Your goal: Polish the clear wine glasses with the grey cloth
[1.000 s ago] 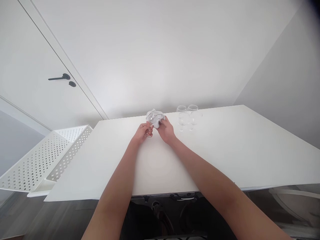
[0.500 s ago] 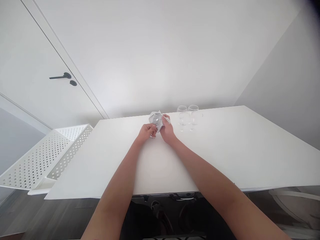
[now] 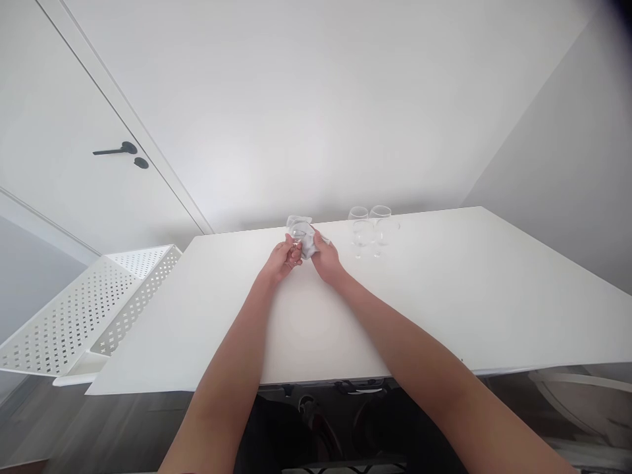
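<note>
The left hand (image 3: 282,259) is closed around the stem of a glass (image 3: 297,230), over the far part of the table (image 3: 444,309). The right hand (image 3: 326,261) grips a cloth (image 3: 309,245), pressed against the glass just above both hands. Two other glasses (image 3: 362,234) stand near, to the right.

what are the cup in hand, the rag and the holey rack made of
Cup: clear glass by the look, see-through with glints. Rag: soft pale fabric, crumpled into folds. Rack: white, matte, punched with holes; painted metal or plastic, cannot tell.
</note>
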`<state>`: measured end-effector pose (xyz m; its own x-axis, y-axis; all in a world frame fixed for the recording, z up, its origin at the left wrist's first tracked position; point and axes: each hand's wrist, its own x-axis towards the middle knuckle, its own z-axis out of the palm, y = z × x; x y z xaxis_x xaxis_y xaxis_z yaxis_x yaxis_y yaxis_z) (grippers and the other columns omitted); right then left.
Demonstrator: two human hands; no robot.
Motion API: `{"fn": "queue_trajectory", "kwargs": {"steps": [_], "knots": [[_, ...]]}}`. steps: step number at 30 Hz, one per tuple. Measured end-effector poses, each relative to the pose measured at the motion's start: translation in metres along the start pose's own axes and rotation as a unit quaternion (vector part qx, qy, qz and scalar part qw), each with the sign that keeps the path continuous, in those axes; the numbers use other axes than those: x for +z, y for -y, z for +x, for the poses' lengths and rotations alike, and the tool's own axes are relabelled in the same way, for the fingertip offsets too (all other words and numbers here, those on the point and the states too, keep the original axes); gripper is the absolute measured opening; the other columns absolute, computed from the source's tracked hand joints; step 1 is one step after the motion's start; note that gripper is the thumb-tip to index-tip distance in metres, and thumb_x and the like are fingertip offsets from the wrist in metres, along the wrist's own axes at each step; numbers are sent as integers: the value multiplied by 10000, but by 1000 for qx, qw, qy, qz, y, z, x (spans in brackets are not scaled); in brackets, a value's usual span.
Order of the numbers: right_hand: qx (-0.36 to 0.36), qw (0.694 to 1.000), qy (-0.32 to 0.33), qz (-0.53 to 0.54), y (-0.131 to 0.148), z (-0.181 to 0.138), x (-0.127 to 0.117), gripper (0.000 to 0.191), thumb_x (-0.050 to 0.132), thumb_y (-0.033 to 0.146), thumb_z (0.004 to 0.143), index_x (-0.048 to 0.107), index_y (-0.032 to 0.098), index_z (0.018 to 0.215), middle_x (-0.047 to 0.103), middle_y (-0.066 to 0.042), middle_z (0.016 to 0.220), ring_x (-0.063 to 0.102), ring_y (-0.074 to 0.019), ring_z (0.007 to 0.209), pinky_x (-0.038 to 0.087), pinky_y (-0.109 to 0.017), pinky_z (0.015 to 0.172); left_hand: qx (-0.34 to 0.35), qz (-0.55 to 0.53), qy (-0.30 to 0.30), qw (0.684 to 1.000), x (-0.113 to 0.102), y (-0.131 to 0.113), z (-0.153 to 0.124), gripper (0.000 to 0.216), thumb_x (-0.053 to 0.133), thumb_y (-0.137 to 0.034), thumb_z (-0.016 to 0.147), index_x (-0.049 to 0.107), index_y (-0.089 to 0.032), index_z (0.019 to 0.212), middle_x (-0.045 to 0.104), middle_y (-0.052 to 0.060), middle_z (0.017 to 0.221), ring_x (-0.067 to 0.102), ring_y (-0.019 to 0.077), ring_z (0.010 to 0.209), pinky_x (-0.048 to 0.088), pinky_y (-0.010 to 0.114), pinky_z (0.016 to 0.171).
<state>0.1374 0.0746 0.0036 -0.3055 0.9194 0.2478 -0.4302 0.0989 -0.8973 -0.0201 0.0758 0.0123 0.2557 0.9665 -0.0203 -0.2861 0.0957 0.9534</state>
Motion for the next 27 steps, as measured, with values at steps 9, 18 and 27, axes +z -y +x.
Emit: {"fn": "queue_trajectory", "kwargs": {"steps": [9,18,27], "knots": [[-143,919,74,-361,-2,-2,0,780,344,690,1011,158,320,1672,31,20,1758,62,-249,1628,192,-465,1310,147,205,-136,958,-3,10,6,600,612,-722,866,511,-175,640,535,13,616,497,111,553,460,268,578],[-264,773,162,-553,1,-2,6,557,325,379,1086,356,206,1614,311,-70,1697,155,-264,1615,180,-535,1302,142,348,-161,912,-15,14,8,319,709,-262,738,439,-196,582,397,-20,545,319,114,572,237,292,549],[-270,772,-84,-570,0,1,-2,242,468,234,982,709,232,963,750,-67,1047,628,-255,1173,254,-498,1248,151,404,-52,901,2,15,-3,416,674,-289,744,338,-186,521,244,-36,570,178,89,596,134,291,563]]}}
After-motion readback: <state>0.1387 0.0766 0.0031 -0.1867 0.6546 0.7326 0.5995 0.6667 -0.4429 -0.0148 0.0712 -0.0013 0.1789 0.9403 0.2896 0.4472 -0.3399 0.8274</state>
